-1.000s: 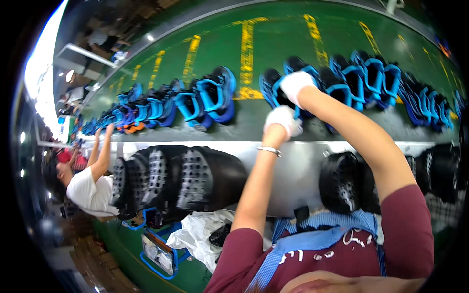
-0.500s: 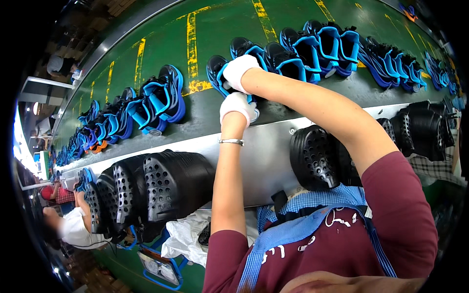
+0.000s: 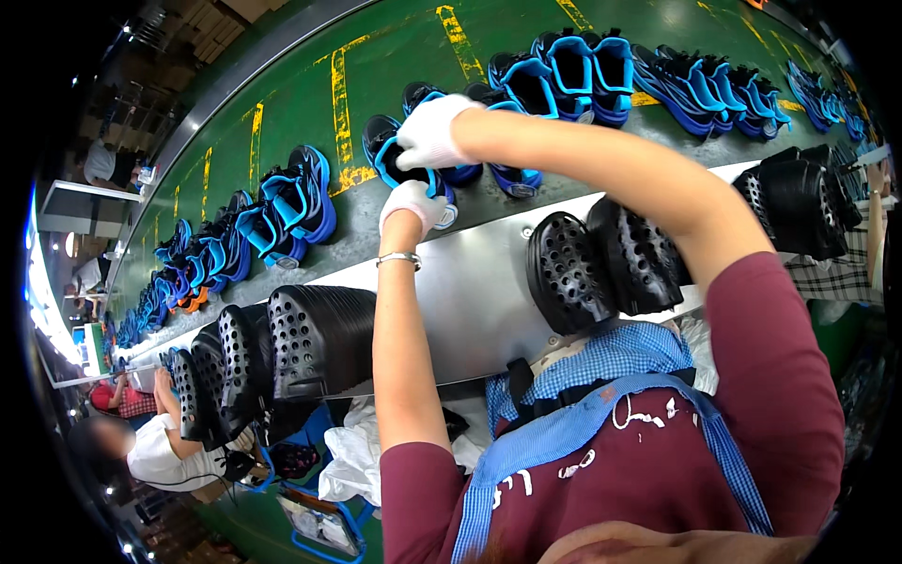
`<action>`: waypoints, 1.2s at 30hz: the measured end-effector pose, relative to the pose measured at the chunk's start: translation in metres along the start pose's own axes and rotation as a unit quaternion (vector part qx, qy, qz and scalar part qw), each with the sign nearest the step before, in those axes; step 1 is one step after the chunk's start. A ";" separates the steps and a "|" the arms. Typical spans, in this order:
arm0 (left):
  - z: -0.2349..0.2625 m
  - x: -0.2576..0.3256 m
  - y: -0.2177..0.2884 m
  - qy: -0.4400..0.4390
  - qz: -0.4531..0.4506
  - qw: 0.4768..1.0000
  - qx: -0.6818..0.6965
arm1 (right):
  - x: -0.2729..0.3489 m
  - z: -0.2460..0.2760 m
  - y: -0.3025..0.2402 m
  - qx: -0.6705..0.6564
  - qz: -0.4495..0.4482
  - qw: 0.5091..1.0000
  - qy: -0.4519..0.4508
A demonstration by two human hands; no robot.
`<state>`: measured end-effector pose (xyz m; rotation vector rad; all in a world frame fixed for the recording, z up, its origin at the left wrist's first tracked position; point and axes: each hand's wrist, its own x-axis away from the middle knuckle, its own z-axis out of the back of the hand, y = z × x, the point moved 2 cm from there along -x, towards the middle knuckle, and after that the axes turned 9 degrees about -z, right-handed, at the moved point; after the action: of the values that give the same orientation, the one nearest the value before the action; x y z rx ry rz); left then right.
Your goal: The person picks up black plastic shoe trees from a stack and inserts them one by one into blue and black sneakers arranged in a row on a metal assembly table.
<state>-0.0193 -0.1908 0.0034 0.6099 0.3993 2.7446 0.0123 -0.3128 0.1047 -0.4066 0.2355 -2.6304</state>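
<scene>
Both my hands wear white gloves and work on one black sports shoe (image 3: pixel 380 143) with a bright blue lining, which rests on the green belt. My left hand (image 3: pixel 413 205) is closed round its heel end, near the belt's edge. Over the shoe's opening, my right hand (image 3: pixel 436 134) reaches across with bent fingers at the collar; the fingertips are partly hidden. Close beside it stands another black and blue shoe (image 3: pixel 420 95), partly covered by my right hand.
More such shoes stand on the green belt (image 3: pixel 395 66), in a row to the right (image 3: pixel 573 75) and another to the left (image 3: pixel 299 197). Stacked black perforated pieces lie on the metal ledge (image 3: pixel 451 310), at left (image 3: pixel 315 338) and right (image 3: pixel 568 273). Another person (image 3: pixel 178 446) sits far left.
The whole view has shifted, so hands, shoes and black pieces appear farther left. Both hands stay on the same shoe; the right-hand fingers have moved slightly along its collar.
</scene>
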 end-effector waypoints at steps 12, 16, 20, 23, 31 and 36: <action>0.035 0.003 -0.043 -0.035 0.032 0.996 -0.082 | 0.380 0.036 0.168 -0.072 -0.293 0.908 0.291; 0.033 0.016 -0.074 0.070 0.093 0.972 -0.202 | 0.435 -0.002 0.188 -0.127 -0.370 0.856 0.337; 0.038 0.029 -0.005 0.253 0.018 0.942 -0.218 | 0.456 -0.040 0.196 -0.108 -0.442 0.820 0.346; 0.028 0.012 0.025 0.237 -0.083 0.965 -0.072 | 0.463 -0.060 0.212 -0.026 -0.473 0.787 0.395; -0.004 -0.018 -0.011 0.195 -0.015 0.971 0.138 | 0.418 -0.069 0.205 -0.035 -0.393 0.860 0.322; 0.017 -0.011 0.028 0.134 -0.039 0.990 -0.014 | 0.453 -0.116 0.237 -0.050 -0.451 0.849 0.271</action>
<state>-0.0085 -0.2172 0.0236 0.2133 0.4348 2.7568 -0.3098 -0.7227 0.0507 0.3191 0.4473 -3.6357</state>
